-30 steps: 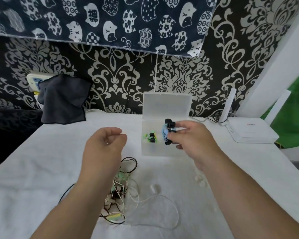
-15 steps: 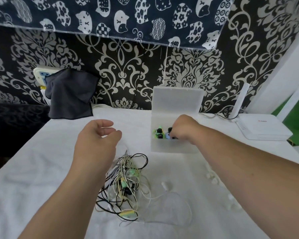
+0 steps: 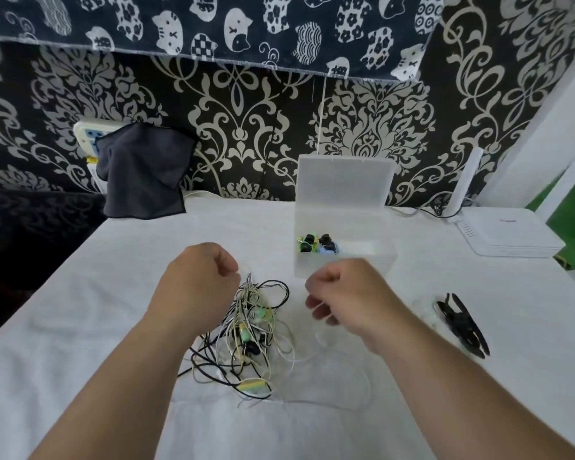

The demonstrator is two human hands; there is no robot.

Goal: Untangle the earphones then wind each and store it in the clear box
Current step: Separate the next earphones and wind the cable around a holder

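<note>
White surface [image 3: 80, 327], tangled earphones [image 3: 249, 330] laid between left hand [image 3: 196, 280], grip unclear, and right hand [image 3: 346, 293], grip released, wound earphones [image 3: 316, 245] kept in clear box [image 3: 372, 263]

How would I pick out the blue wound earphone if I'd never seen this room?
On the white table, a clear box stands open against the patterned wall. Two wound sets lie at its left end. The blue earphone is the right-hand one; the green earphone beside it is nearer the left wall.

Tangle [image 3: 249, 336] at frame centre on the table [image 3: 80, 327]; box [image 3: 346, 260] just behind right; clips [image 3: 462, 323] right; cloth [image 3: 143, 174] upper left
</note>
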